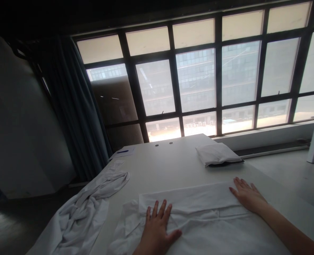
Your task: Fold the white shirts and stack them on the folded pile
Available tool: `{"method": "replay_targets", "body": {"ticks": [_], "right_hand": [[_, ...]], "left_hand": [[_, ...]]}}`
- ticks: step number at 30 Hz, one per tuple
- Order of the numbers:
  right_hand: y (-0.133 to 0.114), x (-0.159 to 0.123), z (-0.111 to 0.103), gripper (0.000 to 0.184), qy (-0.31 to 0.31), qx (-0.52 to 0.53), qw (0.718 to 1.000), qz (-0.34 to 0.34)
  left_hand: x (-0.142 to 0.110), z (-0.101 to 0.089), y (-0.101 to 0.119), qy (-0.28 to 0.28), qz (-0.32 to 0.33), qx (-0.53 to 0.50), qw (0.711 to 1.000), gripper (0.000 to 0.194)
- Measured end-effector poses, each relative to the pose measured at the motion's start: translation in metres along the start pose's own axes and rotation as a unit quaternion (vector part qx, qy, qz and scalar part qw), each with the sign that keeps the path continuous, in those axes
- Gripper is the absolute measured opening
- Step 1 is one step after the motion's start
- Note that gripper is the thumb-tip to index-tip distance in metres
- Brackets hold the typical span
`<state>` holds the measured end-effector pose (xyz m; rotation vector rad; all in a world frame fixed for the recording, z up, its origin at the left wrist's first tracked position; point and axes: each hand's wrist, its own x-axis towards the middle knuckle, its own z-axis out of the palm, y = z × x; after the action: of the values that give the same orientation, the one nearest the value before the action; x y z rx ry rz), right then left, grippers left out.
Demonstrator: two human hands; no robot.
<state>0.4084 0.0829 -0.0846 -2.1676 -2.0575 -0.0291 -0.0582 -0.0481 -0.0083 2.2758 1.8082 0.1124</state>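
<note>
A white shirt (204, 226) lies spread on the white table, with one long edge folded over into a flat strip. What looks like its collar or cuff (132, 222) shows at the left end. My left hand (158, 226) rests palm down on the shirt near that end, fingers spread. At the far right end of the folded strip, my right hand (248, 194) presses flat with its fingers stretched out. Neither hand grips the cloth. The near part of the shirt runs out of the bottom of the view.
On the table (162, 170), a folded white garment (217, 154) with a dark underside lies at the back right. A crumpled white garment (85, 212) drapes along the left edge. A blue pen (123, 151) lies on paper at the back left. Windows (196, 78) stand behind.
</note>
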Motion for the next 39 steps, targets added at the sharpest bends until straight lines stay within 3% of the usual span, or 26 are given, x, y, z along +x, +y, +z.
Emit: {"method": "replay_targets", "body": {"ticks": [3,6,8,12,16,19,22,26,31,39], "right_hand": [[-0.006,-0.006,-0.005,0.066,0.101,-0.016,0.994,0.033],[-0.054,-0.023,-0.02,0.064,0.148,0.017,0.987,-0.068],[-0.095,-0.039,-0.029,0.062,0.098,0.064,0.981,-0.156],[-0.152,-0.068,-0.035,0.071,-0.019,0.115,0.965,-0.234],[-0.16,-0.075,-0.035,0.071,-0.057,0.132,0.956,-0.257],[-0.154,-0.072,-0.034,0.067,-0.059,0.134,0.955,-0.258],[-0.151,-0.07,-0.034,0.063,-0.057,0.135,0.954,-0.262],[-0.149,-0.07,-0.033,0.067,-0.056,0.132,0.954,-0.262],[-0.147,-0.07,-0.033,0.068,-0.057,0.132,0.955,-0.258],[-0.147,-0.072,-0.036,0.07,-0.058,0.129,0.955,-0.262]], "left_hand": [[0.0,0.001,0.001,0.001,0.001,-0.005,1.0,0.089],[0.0,0.002,0.002,0.006,0.005,-0.006,1.0,0.088],[0.0,0.002,0.004,0.006,0.011,-0.003,1.0,0.089],[0.005,-0.001,0.019,0.014,0.04,0.014,0.999,0.087],[0.025,-0.004,0.05,0.032,0.103,-0.003,0.994,0.076],[0.048,-0.002,0.071,0.013,0.159,-0.035,0.987,0.079],[0.067,0.002,0.075,-0.008,0.144,-0.041,0.989,0.089],[0.07,0.006,0.045,-0.01,0.074,-0.008,0.997,0.098],[0.044,-0.007,-0.028,0.013,-0.039,0.045,0.998,0.099],[0.0,-0.018,-0.128,0.049,-0.088,0.066,0.993,0.088]]}}
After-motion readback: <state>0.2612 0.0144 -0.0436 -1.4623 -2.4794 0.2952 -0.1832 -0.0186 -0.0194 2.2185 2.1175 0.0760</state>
